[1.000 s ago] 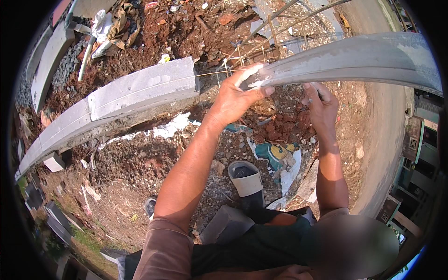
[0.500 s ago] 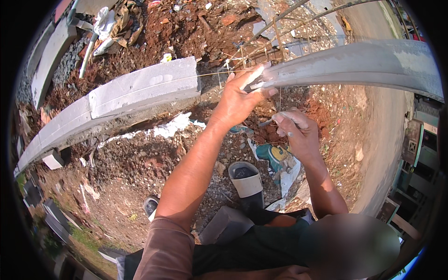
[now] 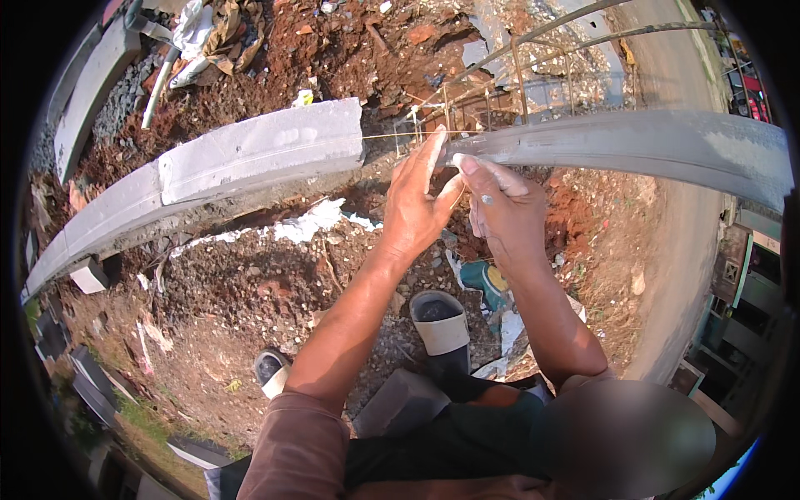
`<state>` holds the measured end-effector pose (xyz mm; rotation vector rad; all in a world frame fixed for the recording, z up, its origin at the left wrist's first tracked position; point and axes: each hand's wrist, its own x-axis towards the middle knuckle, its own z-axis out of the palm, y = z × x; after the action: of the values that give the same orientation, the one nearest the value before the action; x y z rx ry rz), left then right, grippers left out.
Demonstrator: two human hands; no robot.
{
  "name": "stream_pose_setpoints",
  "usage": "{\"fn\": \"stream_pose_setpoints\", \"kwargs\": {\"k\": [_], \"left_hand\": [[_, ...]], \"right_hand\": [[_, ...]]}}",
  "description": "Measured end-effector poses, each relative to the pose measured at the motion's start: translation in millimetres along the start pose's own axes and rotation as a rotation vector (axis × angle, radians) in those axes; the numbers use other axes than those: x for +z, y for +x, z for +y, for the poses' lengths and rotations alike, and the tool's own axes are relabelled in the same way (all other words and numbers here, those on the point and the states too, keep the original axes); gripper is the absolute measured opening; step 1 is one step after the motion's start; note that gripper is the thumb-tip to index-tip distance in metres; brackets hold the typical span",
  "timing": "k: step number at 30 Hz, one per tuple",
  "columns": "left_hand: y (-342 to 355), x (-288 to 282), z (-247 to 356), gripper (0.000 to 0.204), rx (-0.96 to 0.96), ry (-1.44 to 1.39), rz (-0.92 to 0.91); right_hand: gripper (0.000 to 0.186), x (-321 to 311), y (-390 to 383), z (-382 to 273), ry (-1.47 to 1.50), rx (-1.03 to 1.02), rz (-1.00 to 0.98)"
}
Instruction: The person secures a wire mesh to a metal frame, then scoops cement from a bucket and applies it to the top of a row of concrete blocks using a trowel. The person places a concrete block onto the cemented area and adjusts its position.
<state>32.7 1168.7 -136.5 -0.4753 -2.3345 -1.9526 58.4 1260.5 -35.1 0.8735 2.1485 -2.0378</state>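
A long row of pale grey blocks [image 3: 258,142] bends across the ground. A long grey bar [image 3: 617,140] is to the right of the row, almost in line with it, with a small gap between their ends. A thin string [image 3: 383,135] runs over the row and goes on past its right end, to the bar.

The left hand [image 3: 417,200] is just to the right of the row, at the near end of the bar. Its fingers are straight and its thumb sticks out to the side. I cannot tell if its grip squeezes the bar or only rests by it. The right hand [image 3: 507,208] is a bit farther right from the row, just under the end of the bar. Its fingers are bent and its thumb points up at the left hand. I cannot tell if its grip has something small in it.

Thin metal rods [image 3: 515,79] stand on the far side, to the right of the row. A torn white sheet [image 3: 312,223] lies on the near side of the row. A green and yellow bag [image 3: 482,282] lies to the right of that side. Two black and white boots [image 3: 440,325] are on the ground nearer to the person than the row, and a grey block [image 3: 400,404] is by them.
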Motion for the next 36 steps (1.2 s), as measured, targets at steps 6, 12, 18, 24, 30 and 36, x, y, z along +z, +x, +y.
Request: {"fn": "stream_pose_setpoints", "kwargs": {"k": [6,12,18,24,30,36], "left_hand": [[-30,-37,40,0.046,0.435,0.231,-0.024],[-16,-48,39,0.031,0.548,0.304,-0.083],[19,-63,62,0.021,0.384,0.355,0.088],[106,-39,64,0.015,0.386,0.527,-0.078],[127,-7,75,0.026,0.050,0.371,-0.401],[125,4,67,0.021,0.083,0.210,-0.363]], "right_hand": [[0.023,-2,4,12,-0.044,-0.073,0.054],[0.029,8,2,7,-0.026,-0.138,0.084],[0.029,1,0,1,-0.036,-0.005,-0.002],[0.027,-9,2,5,-0.012,-0.037,-0.075],[0.016,-85,14,21,0.063,-0.222,0.139],[0.011,-154,47,12,-0.015,-0.518,0.312]]}}
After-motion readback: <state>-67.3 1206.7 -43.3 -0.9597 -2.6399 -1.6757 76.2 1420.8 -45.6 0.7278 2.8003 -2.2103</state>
